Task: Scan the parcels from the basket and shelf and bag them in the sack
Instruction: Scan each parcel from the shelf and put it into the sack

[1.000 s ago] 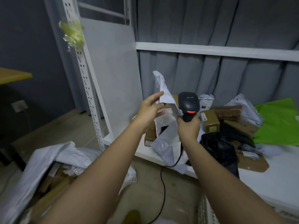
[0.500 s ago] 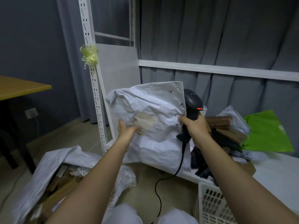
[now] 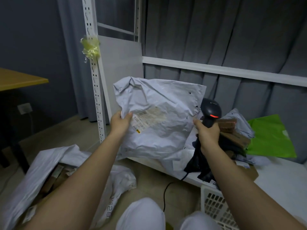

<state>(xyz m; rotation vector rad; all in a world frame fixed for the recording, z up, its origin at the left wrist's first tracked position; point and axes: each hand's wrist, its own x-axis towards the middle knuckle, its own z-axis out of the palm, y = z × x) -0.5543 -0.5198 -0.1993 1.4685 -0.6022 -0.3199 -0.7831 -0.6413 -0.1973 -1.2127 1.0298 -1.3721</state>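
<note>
One white parcel was pinched at frame centre by left hand; scanner was gripped by right hand. Scanning judged underway; label needed aiming at.

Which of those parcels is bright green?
The flat green bag lying on the shelf at far right; the other parcels are white, brown or black.

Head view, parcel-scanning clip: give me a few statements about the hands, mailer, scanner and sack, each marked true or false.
1. The left hand grips the grey mailer at its left edge. True.
2. The right hand is empty. False: it holds the scanner.
3. The mailer's label faces the camera. True.
4. The scanner's light is off. False: it glows red.
5. The sack sits on the shelf. False: it lies on the floor, lower left.
</note>
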